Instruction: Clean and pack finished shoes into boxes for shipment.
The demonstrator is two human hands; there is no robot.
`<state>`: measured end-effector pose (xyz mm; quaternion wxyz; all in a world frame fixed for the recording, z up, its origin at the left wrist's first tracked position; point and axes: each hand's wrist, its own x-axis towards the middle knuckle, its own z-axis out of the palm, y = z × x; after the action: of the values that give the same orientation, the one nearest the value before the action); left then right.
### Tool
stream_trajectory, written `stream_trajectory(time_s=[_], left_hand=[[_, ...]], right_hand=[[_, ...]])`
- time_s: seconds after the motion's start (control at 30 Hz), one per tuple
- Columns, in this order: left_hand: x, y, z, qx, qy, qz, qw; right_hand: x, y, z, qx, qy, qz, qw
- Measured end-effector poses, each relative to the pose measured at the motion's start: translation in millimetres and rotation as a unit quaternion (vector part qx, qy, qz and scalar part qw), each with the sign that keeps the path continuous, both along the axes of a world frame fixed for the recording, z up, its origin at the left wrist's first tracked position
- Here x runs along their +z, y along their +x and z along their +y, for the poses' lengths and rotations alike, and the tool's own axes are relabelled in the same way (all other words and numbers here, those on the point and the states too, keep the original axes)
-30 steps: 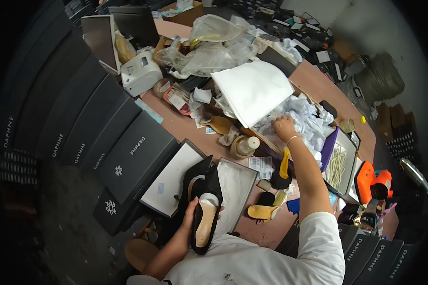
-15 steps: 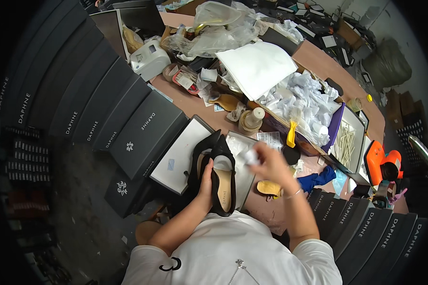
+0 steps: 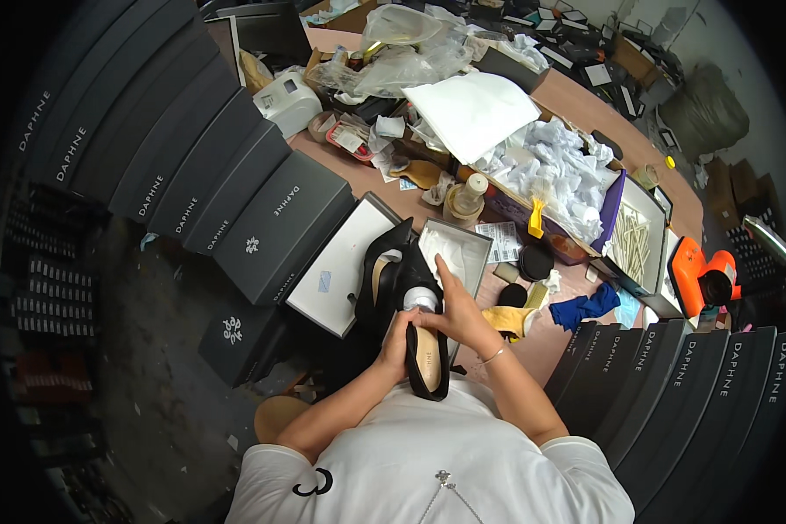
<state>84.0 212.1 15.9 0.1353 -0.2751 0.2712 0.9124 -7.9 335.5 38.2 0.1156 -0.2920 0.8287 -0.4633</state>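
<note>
A black pointed shoe (image 3: 437,384) with a beige insole is held upright in front of my shirt, toe pointing away. My left hand (image 3: 395,349) is closed around its left side. From the right, my right hand (image 3: 465,319) grips the same shoe, its thumb at the opening beside a wad of white paper (image 3: 420,299) in the front part. The fingers lie along the shoe's far right side. A second black shoe (image 3: 374,284) is tilted just left of the first; what supports it is hidden. Behind them is an open box (image 3: 474,271) with white tissue inside.
A white-lined box part (image 3: 327,284) lies at left beside stacked dark shoeboxes (image 3: 275,223). More shoeboxes (image 3: 642,375) stand at right. Crumpled white paper (image 3: 559,170) fills a container behind a bottle (image 3: 465,199), a yellow-handled brush (image 3: 535,218) and a blue cloth (image 3: 585,306).
My right hand has moved left from beside the shoe onto it. The white wad it held is no longer in its fingers; white paper shows in the shoe. The view has shifted slightly.
</note>
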Motion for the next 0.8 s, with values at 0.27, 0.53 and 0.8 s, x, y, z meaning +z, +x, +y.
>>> stream_trajectory(time_s=[0.27, 0.53, 0.8], left_hand=[[4, -6, 1, -0.062, -0.052, 0.037, 0.996], [-102, -45, -126, -0.148, -0.719, 0.031, 0.678], [-1, -19, -134, -0.217, -0.291, 0.056, 0.93]], right_hand=[[-5, -7, 3, -0.105, -0.01, -0.081, 0.991], [-64, -9, 17, -0.161, -0.094, -0.131, 0.974], [-70, 12, 50, -0.013, -0.54, -0.651, 0.534]])
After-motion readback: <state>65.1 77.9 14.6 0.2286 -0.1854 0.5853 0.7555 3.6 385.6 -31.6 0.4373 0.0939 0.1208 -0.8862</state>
